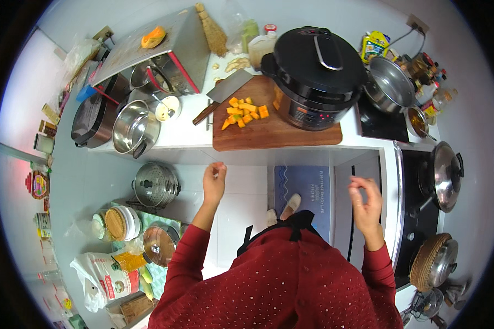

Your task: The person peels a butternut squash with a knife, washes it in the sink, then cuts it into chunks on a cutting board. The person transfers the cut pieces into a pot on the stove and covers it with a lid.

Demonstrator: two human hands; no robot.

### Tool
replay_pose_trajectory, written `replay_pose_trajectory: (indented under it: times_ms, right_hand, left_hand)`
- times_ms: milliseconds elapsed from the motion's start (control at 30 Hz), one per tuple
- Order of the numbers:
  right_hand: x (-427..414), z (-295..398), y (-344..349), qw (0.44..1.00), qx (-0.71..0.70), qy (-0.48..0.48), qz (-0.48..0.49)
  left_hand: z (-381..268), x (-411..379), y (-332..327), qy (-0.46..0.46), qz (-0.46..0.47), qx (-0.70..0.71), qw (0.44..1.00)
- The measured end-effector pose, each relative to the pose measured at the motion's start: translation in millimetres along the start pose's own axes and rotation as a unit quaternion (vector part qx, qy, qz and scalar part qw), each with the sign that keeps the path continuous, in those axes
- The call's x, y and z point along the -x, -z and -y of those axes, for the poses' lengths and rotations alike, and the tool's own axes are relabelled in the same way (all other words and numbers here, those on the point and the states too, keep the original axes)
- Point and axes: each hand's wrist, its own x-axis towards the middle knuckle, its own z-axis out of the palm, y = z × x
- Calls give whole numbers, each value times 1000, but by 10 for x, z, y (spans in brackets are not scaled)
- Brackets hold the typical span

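Observation:
My left hand (214, 185) hovers in front of the white counter (175, 137), its fingers curled in towards the thumb. I see nothing held in it. Further right, my right hand (366, 201) is raised with bent fingers apart from the thumb, and it is empty. Beyond both hands lies a wooden cutting board (271, 140) with cut orange pumpkin pieces (247, 111) on it. A cleaver (230, 86) rests across the board's left side, its wooden handle over the counter. A black electric pressure cooker (319, 82) stands partly on the board.
Left of the board are a steel pot (136, 127) and a white bowl (168, 108) with a spoon. A pumpkin piece (153, 38) sits on a metal cabinet (181, 49). To the right, a steel pot (389, 84) and a lidded wok (446, 177) occupy the cooking area.

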Motion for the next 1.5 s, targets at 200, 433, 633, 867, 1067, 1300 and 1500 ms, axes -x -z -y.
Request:
replay_pose_trajectory:
  times_ms: [200,433,633,867,1067,1300,1500]
  right_hand:
    - [-616,152,-703,976,-42,66,203]
    - [-1153,136,-1230,948,-46,100,300]
    - [-1329,57,-1527,937,-36,81,337]
    - [-1386,272,-2143,944,-72,26,322]
    - [-1286,664,-3312,897,-311,-217,227]
    - [-1146,1232,-4064,756,-554,-308,159]
    - [-636,1349,-3834,658,-610,-437,61]
  left_hand:
    - [-5,-950,256,-170,-105,-218,955]
    - [-104,-2134,165,-153,-46,-389,907]
    - [-128,-2613,56,-43,67,-429,900]
    - [-187,-2567,385,-94,122,-319,935]
    - [-308,-1712,745,-125,112,-108,980]
    - [-284,-1367,1242,-251,225,-39,941]
    - [-184,-1562,1294,-311,389,-39,867]
